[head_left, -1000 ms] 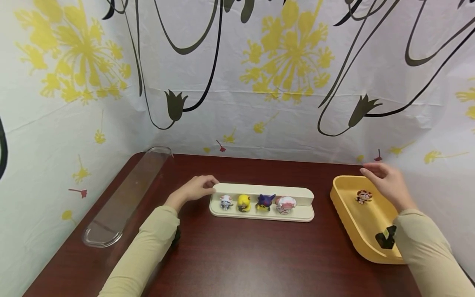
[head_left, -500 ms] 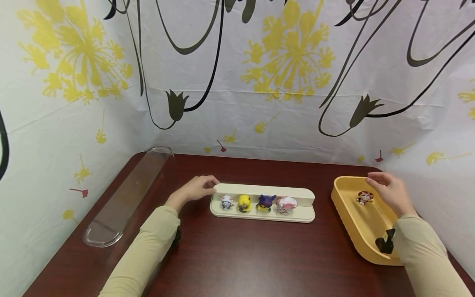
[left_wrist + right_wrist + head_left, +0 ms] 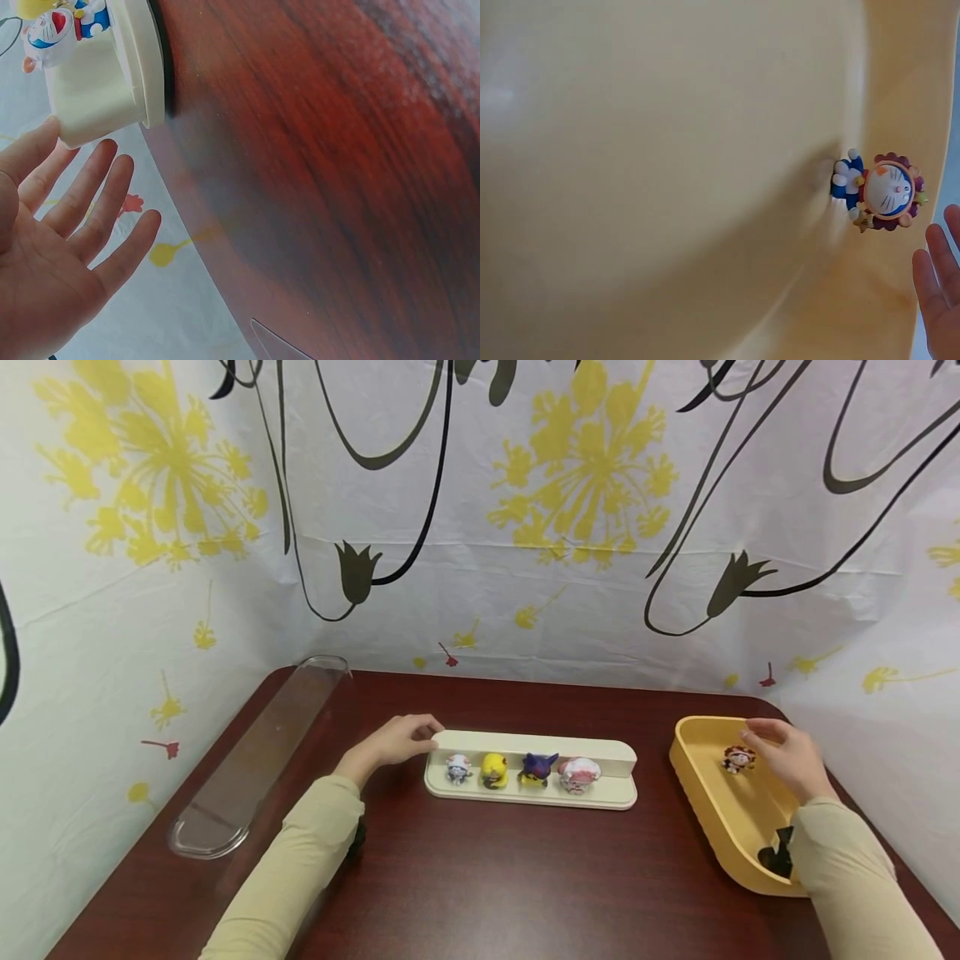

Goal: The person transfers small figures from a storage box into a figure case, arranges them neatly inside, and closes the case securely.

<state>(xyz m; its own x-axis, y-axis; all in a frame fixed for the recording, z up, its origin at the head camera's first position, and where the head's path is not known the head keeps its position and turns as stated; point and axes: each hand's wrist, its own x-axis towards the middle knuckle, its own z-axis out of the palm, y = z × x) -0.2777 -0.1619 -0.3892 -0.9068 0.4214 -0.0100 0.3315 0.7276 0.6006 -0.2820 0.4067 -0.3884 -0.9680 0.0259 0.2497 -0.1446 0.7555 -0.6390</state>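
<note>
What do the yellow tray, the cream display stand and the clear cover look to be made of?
Yellow tray: likely matte plastic, with a smooth moulded curve and soft sheen. Cream display stand: probably satin plastic, with rounded moulded edges. Clear cover: transparent glossy plastic or acrylic; the table shows through it.

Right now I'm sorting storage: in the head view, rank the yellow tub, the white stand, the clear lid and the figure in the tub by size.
1. clear lid, though nearer, so unsure against the stand
2. white stand
3. yellow tub
4. figure
</note>
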